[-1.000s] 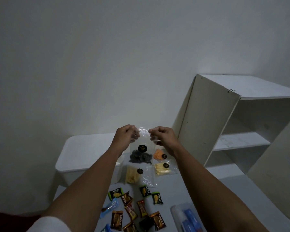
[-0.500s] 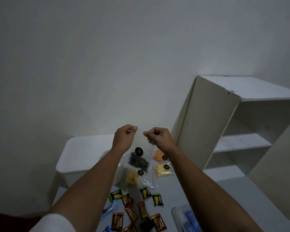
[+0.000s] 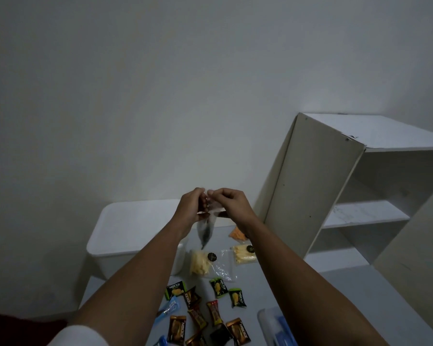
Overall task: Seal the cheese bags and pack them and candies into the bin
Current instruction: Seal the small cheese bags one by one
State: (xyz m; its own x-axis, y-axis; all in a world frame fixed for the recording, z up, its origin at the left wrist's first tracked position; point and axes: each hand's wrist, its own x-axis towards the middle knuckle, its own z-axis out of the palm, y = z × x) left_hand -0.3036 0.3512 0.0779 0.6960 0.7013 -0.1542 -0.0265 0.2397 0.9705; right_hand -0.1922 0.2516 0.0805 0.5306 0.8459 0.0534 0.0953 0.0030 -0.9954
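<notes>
My left hand (image 3: 191, 206) and my right hand (image 3: 231, 204) are close together in the air, both pinching the top of a clear bag with dark contents (image 3: 206, 232), which hangs edge-on and twisted below them. On the table lie two clear bags of yellow cheese (image 3: 200, 264) (image 3: 244, 253) and an orange cheese bag (image 3: 236, 233), partly hidden by my right arm. Several wrapped candies (image 3: 216, 288) are scattered nearer to me. The white bin (image 3: 135, 236) stands at the left behind my left arm.
A white shelf unit (image 3: 335, 196) stands tilted at the right. A clear container with blue items (image 3: 276, 328) sits at the bottom right of the table. A bare white wall fills the background.
My hands have come closer together at the top of the dark bag. The bag has turned from facing me to hanging edge-on and twisted.
</notes>
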